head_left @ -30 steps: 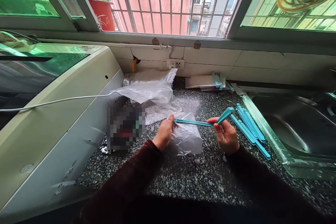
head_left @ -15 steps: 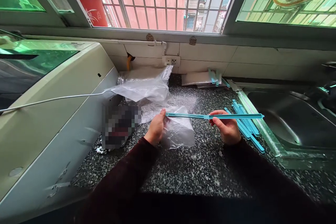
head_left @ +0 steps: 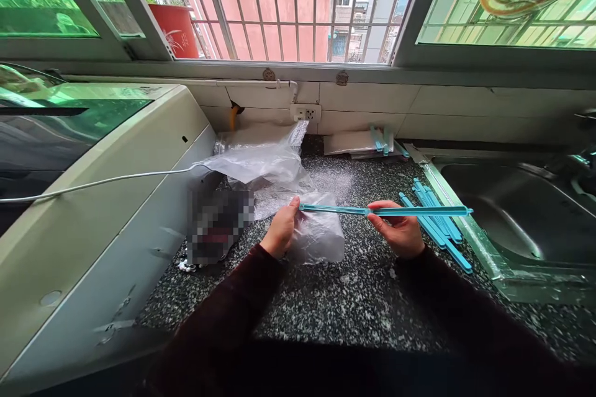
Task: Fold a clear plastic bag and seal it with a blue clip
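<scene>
A long turquoise bag sealing clip point(head_left: 333, 209) lies unfolded, nearly level, between my two hands above the counter. My left hand point(head_left: 282, 226) grips its left end, thumb on top. At the middle joint of the clip, my right hand point(head_left: 398, 229) pinches with thumb and fingertips; the right half runs on past that hand toward the sink. Beneath the clip, near my left hand, is a crumpled clear plastic bag point(head_left: 321, 239) on the counter. Several more turquoise clips point(head_left: 435, 214) lie in a loose pile just beyond my right hand.
The speckled dark counter point(head_left: 326, 304) runs between a pale washing machine point(head_left: 112, 198) on the left and a steel sink point(head_left: 498, 198) on the right. Plastic bags point(head_left: 261, 161), a blurred-out dark item point(head_left: 216, 226) and flat packets point(head_left: 349, 141) sit behind. A white cord point(head_left: 116, 180) crosses left.
My right thumb and fingertips have shifted slightly left along the clip and closed on its middle joint. My left hand keeps its hold. The whole view has tilted a little.
</scene>
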Available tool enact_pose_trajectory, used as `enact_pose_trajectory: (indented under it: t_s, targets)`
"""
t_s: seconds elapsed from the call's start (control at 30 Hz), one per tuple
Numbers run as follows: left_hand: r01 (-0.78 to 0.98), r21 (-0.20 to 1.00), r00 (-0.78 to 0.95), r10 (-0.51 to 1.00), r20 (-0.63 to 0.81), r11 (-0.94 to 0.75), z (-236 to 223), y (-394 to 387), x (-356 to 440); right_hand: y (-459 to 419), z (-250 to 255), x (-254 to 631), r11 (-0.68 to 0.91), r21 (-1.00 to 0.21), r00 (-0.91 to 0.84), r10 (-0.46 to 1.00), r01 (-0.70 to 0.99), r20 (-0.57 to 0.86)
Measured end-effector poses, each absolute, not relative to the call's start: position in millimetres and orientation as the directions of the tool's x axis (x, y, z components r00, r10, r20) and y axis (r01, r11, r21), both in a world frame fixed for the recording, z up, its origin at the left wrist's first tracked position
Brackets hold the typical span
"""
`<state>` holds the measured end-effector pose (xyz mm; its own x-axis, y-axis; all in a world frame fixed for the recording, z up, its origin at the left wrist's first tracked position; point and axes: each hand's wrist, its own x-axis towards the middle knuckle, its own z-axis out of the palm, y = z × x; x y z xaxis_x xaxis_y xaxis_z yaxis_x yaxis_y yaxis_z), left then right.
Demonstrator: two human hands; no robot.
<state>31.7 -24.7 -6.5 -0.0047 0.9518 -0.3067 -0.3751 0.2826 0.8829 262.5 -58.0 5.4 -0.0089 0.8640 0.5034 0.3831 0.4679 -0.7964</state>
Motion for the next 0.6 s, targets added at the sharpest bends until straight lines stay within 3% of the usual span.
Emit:
enact_pose_trajectory:
  t_s: [0.37, 0.6]
  targets:
    - [-0.377, 0.878, -0.039, 0.942, -0.332, 0.294, -4.9, -25.0, 29.6, -55.4, 4.0, 265.9, 0.475, -0.752, -0.076, 0.863, 0.457, 0.499]
    - [-0.400, 0.884, -0.051, 0.957, -0.285, 0.242, -12.1, -22.7, 27.3, -51.7, 5.0, 269.2, 0.577, -0.612, -0.180, 0.790, 0.542, 0.586]
